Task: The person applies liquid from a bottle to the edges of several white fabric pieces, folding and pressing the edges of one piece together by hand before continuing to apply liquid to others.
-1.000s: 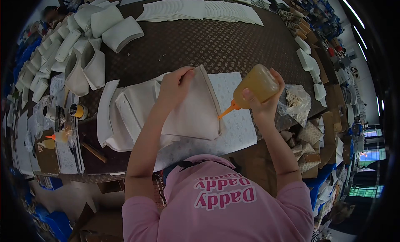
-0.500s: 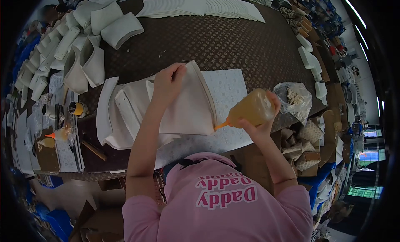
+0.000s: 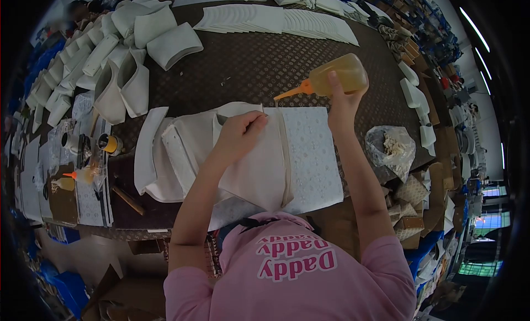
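My right hand (image 3: 343,103) is wrapped around a clear squeeze bottle (image 3: 339,75) of amber liquid. Its orange nozzle points left, with the tip just above the far right corner of a cream-white panel (image 3: 256,174). A tan strip (image 3: 286,172) runs along that panel's right edge. With fingers curled in, my left hand (image 3: 243,134) grips the panel near its far edge. Underneath lies a pale patterned sheet (image 3: 314,161). More curved white pieces (image 3: 148,155) overlap at the panel's left.
White curved shells (image 3: 132,83) are piled at far left, and fanned white pieces (image 3: 243,18) line the back. A plastic bag (image 3: 391,150) of small bits lies right. At left are a wooden-handled tool (image 3: 128,201), a yellow-and-black roll (image 3: 109,144) and another orange-tipped bottle (image 3: 83,175).
The bottle has moved from the panel's near right corner away to its far right corner. My left hand has shifted slightly right and nearer, and the panel now lies flatter.
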The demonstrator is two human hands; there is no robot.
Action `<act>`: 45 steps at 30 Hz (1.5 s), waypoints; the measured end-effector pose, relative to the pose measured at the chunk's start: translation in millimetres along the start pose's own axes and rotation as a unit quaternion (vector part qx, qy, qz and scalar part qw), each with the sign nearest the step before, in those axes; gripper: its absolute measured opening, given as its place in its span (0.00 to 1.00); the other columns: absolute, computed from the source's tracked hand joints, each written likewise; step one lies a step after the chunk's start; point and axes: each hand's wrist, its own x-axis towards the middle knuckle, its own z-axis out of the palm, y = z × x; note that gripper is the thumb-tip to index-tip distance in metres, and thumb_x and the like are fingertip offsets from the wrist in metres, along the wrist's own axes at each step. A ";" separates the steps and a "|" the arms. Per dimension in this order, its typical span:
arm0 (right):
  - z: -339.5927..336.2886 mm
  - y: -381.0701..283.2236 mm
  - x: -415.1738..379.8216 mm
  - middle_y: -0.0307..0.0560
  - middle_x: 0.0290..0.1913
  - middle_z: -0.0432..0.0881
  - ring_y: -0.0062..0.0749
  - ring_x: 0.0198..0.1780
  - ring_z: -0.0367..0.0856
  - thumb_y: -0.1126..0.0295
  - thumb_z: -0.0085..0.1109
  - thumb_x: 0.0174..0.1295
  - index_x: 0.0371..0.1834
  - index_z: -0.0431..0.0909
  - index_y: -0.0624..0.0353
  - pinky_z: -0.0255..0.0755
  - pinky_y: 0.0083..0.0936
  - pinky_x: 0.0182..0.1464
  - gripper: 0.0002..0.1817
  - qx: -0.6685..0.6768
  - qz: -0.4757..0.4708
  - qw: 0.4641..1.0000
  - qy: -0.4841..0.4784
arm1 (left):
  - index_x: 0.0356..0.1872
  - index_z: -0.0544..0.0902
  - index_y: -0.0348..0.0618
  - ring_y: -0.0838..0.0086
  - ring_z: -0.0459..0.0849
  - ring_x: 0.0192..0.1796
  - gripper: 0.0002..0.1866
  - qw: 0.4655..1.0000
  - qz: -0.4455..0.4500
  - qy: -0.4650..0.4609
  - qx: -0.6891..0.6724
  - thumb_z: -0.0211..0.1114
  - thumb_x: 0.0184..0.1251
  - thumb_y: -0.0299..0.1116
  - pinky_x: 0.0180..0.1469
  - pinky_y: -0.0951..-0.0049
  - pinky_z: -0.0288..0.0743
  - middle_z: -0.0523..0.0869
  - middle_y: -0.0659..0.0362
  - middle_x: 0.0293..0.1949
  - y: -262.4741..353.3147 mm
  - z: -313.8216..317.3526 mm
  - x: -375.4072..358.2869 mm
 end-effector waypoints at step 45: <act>-55.5 -23.6 -90.0 0.51 0.58 0.65 0.37 0.60 0.70 0.72 0.75 0.44 0.64 0.50 0.55 0.69 0.32 0.60 0.47 -0.199 -0.012 0.958 -0.206 | 0.42 0.81 0.38 0.79 0.74 0.26 0.12 0.973 0.020 0.213 0.089 0.57 0.69 0.37 0.31 0.75 0.68 0.80 0.58 0.23 -18.8 13.1 23.9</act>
